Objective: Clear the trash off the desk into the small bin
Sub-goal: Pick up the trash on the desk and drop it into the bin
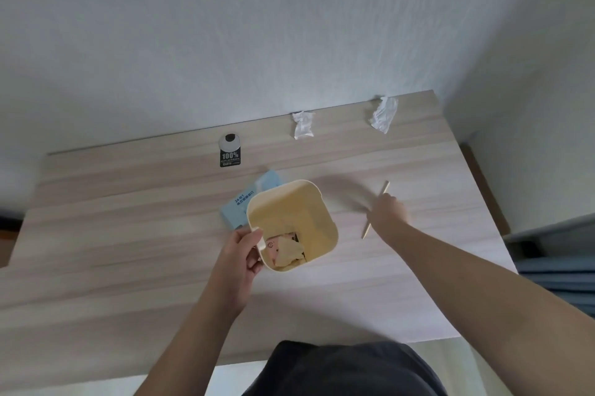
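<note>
A small cream bin [317, 202] stands mid-desk with crumpled paper and a pink scrap at its bottom. My left hand [240, 255] grips its near-left rim. My right hand [388, 213] is closed over a thin wooden stick [383, 190] that lies slanted on the desk right of the bin; both stick ends show past my fingers. Two crumpled white tissues lie by the far edge, one [302, 125] at centre and one [383, 113] further right. A black-and-white hang tag [230, 152] lies far left of them.
A light blue tissue packet [244, 202] lies half hidden behind the bin's left side. The wooden desk [128, 234] meets a white wall at the back. Its right edge drops off beside grey-blue furniture [560, 254].
</note>
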